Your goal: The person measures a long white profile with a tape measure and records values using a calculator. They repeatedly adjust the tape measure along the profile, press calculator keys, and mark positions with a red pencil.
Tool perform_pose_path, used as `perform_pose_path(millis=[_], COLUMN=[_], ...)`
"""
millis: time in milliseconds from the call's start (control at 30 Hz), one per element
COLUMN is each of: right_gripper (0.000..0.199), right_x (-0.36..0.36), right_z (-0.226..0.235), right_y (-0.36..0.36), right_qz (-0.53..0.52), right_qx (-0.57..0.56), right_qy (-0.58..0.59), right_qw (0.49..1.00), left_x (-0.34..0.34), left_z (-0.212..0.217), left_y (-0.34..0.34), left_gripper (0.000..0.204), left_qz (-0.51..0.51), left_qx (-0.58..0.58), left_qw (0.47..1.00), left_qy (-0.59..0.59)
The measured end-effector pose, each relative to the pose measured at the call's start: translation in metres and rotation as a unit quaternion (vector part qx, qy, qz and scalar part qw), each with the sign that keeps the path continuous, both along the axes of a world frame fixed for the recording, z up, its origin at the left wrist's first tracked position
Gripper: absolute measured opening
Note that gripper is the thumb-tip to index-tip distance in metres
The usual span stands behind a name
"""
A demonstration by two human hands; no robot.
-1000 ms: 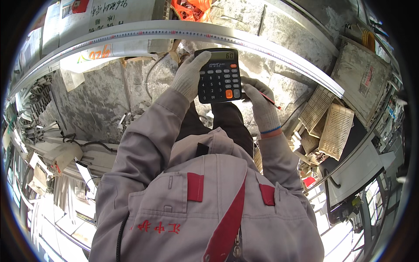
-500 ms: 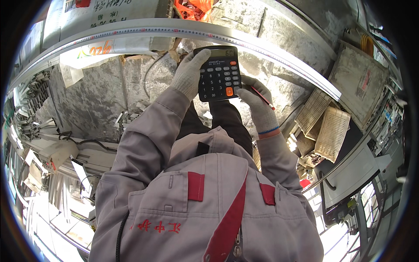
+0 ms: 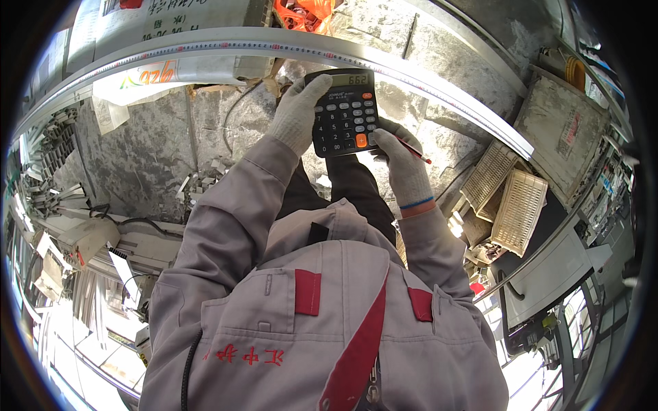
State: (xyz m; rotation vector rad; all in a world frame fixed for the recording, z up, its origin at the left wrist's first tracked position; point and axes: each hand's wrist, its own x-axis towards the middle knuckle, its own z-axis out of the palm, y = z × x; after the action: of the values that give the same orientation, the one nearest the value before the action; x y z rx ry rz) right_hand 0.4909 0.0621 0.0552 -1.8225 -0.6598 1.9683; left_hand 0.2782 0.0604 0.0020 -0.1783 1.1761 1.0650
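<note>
A black desk calculator (image 3: pixel 345 113) with grey and orange keys is held up in front of me, digits showing on its display. My gloved left hand (image 3: pixel 299 109) grips its left side, the thumb lying on the front near the display. At its lower right corner is my gloved right hand (image 3: pixel 407 161), the thumb against the edge by the bottom keys. A thin red pencil (image 3: pixel 415 148) sticks out from the right hand's curled fingers. Those fingers are partly hidden behind the thumb and the calculator.
Beyond the calculator a long pale metal bar with a measuring tape (image 3: pixel 274 46) along it arcs across. An orange bag (image 3: pixel 305 15) lies behind it. Plastic baskets (image 3: pixel 519 212) and a flat worn board (image 3: pixel 562 137) stand at right; metal offcuts (image 3: pixel 51 195) are piled at left.
The display reading has changed to a longer number. My right thumb has shifted slightly up at the lower right keys. The left hand keeps its hold on the calculator.
</note>
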Motion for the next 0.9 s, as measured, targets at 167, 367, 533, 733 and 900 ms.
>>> perform_pose_path(millis=[167,367,533,733,900], right_gripper=[0.037,0.038,0.039,0.039,0.036], right_x=[0.0,-0.001,0.0,-0.002,-0.001], right_z=[0.0,-0.002,-0.003,0.0,0.0], right_y=[0.004,0.004,0.005,0.008,0.009], right_qz=[0.025,0.037,0.041,0.033,0.036], right_qx=[-0.003,-0.007,-0.007,-0.01,-0.01], right_qy=[-0.003,-0.018,-0.028,-0.03,-0.031], right_qw=[1.0,0.999,0.999,0.999,0.999], left_x=[0.006,0.007,0.009,0.011,0.014], left_z=[0.0,0.001,0.002,0.003,0.0], left_y=[0.003,0.004,0.007,0.01,0.01], left_gripper=[0.032,0.032,0.032,0.03,0.028], left_qz=[-0.013,-0.031,-0.028,-0.022,-0.017], left_qx=[-0.013,-0.003,0.0,0.006,0.005], left_qw=[1.0,0.999,0.999,0.999,0.999], left_qy=[0.023,0.044,0.043,0.039,0.032])
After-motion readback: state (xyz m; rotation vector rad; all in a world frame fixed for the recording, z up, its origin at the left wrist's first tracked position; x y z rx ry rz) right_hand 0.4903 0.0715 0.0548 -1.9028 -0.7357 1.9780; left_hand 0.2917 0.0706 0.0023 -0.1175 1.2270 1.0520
